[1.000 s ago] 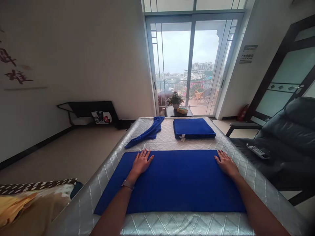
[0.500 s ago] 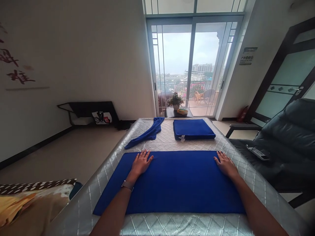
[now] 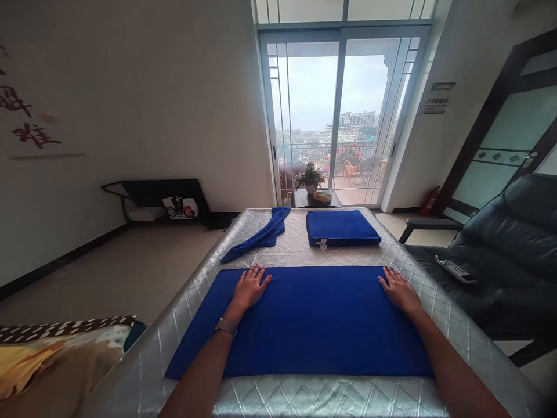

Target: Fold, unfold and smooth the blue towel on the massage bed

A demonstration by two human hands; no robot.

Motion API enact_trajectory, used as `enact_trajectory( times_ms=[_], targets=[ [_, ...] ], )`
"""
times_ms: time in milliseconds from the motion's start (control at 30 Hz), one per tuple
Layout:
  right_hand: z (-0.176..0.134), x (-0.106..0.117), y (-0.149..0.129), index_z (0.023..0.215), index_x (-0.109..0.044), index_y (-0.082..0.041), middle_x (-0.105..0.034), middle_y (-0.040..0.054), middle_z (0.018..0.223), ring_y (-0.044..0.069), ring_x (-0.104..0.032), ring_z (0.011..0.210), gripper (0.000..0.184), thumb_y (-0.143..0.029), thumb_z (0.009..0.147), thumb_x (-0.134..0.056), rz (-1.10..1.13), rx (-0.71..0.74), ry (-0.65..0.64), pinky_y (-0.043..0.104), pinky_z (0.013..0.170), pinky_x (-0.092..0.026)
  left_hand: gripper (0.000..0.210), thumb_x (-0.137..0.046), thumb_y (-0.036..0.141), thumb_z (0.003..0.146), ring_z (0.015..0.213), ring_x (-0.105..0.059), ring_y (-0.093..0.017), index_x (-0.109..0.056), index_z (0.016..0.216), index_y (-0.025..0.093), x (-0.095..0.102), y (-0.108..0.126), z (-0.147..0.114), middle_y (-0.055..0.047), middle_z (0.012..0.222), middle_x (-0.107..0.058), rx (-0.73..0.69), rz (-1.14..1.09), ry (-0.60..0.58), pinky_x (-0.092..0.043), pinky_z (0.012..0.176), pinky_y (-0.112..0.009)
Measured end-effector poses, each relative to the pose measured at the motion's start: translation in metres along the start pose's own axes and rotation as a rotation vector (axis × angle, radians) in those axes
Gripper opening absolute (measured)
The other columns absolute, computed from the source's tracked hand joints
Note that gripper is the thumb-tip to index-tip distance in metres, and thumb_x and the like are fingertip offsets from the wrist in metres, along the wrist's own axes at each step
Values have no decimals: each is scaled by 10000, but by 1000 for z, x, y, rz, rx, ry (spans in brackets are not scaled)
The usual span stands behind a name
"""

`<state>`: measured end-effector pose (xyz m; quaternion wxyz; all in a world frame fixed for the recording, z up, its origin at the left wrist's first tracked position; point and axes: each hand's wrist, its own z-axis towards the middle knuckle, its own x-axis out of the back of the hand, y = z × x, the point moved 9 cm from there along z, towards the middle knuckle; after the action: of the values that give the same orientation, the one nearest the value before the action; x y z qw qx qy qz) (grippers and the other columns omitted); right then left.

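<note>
A blue towel is spread flat across the near part of a table with a silvery quilted cover. My left hand rests palm down on its far left part, fingers spread, with a band on the wrist. At the far right corner my right hand also lies flat on the cloth, fingers stretched out. Beyond the towel, a stack of folded blue towels with white tags sits right of the middle. A crumpled blue cloth lies to its left.
A dark recliner with a pale device on its seat stands to the right. At lower left are piled fabrics. Past the table's far edge, a potted plant stands on a small dark table before the glass doors.
</note>
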<state>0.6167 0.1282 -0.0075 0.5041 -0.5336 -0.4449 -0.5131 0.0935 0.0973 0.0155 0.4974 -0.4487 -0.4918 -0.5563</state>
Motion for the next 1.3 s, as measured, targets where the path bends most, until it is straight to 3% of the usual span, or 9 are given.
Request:
enact_trajectory(
  times_ms=[200, 533, 933, 1100, 1300],
  targets=[
    [0, 1, -1, 1606, -265, -108, -222, 72, 1682, 220, -182, 1545, 701, -477, 1015, -192, -2, -1, -5, 436, 1257, -154, 663, -253, 572, 1034, 1530, -267, -257, -362, 1565, 190, 1, 1, 0, -116, 1642, -336, 2, -9, -4, -209, 1248, -505],
    [-4, 8, -5, 1594, -302, -97, -264, 95, 1668, 244, -209, 1538, 704, -475, 1009, -195, -4, 6, 23, 449, 1253, -171, 602, -305, 522, 1030, 1496, -349, -267, -461, 1508, 191, 16, 10, -4, -111, 1597, -430, -56, -16, 123, -262, 1237, -487],
    [-14, 29, -30, 1494, -486, -90, -421, 113, 1591, 247, -331, 1493, 586, -331, 1006, -270, -47, 136, 151, 451, 1249, -182, 599, -281, 515, 1044, 1489, -363, -237, -436, 1523, 190, 8, 11, -2, -99, 1592, -446, -67, -26, 78, -258, 1242, -427],
    [-31, 38, -76, 1494, -494, -126, -463, 102, 1563, 225, -351, 1485, 569, -343, 1015, -278, 52, 285, 161, 443, 1246, -216, 600, -282, 527, 1042, 1493, -357, -245, -449, 1517, 201, 6, 10, -1, -97, 1595, -440, -67, -24, 76, -251, 1245, -432],
    [-65, 37, -183, 1530, -450, -130, -404, 101, 1596, 215, -298, 1508, 615, -433, 1038, -240, 159, 532, 9, 412, 1257, -191, 602, -281, 523, 1041, 1499, -343, -262, -467, 1506, 190, 4, 11, -1, -107, 1599, -430, -81, -38, 58, -253, 1244, -462]
  ],
)
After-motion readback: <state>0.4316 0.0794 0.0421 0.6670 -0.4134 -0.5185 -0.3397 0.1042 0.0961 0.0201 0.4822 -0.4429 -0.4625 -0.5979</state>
